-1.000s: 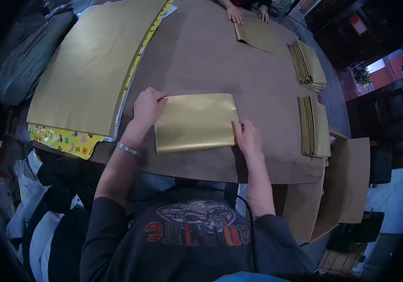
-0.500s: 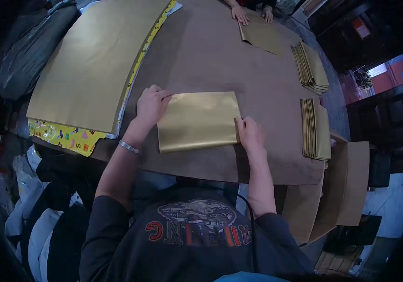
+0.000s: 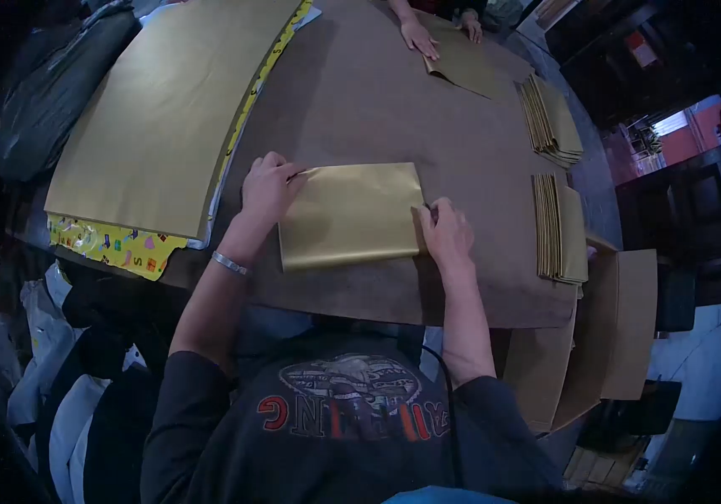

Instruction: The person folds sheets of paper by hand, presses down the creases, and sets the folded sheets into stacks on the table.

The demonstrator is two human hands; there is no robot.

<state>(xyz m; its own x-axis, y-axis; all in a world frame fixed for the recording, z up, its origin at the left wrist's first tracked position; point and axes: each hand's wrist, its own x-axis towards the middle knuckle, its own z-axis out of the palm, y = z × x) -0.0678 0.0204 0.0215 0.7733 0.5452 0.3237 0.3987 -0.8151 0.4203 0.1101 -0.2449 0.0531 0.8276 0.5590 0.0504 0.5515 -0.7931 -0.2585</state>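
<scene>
A folded gold sheet point(image 3: 352, 214) lies on the brown-covered table point(image 3: 352, 109) in front of me. My left hand point(image 3: 268, 189) grips its upper left corner, fingers closed on the edge. At the sheet's right edge, my right hand point(image 3: 447, 231) pinches the paper between thumb and fingers. A large stack of flat gold sheets point(image 3: 159, 126) lies to the left, over yellow patterned wrapping point(image 3: 117, 248).
Two piles of folded gold sheets point(image 3: 560, 227) stand along the right edge. Across the table, another person's hands point(image 3: 421, 38) rest on a gold sheet point(image 3: 461, 63). An open cardboard box point(image 3: 629, 328) sits beyond the right corner; dark bundles point(image 3: 62, 92) lie at the far left.
Both my hands stay at the folded sheet's edges; my right hand has shifted slightly up along its side. The other person's hand has slid a little toward me along their sheet.
</scene>
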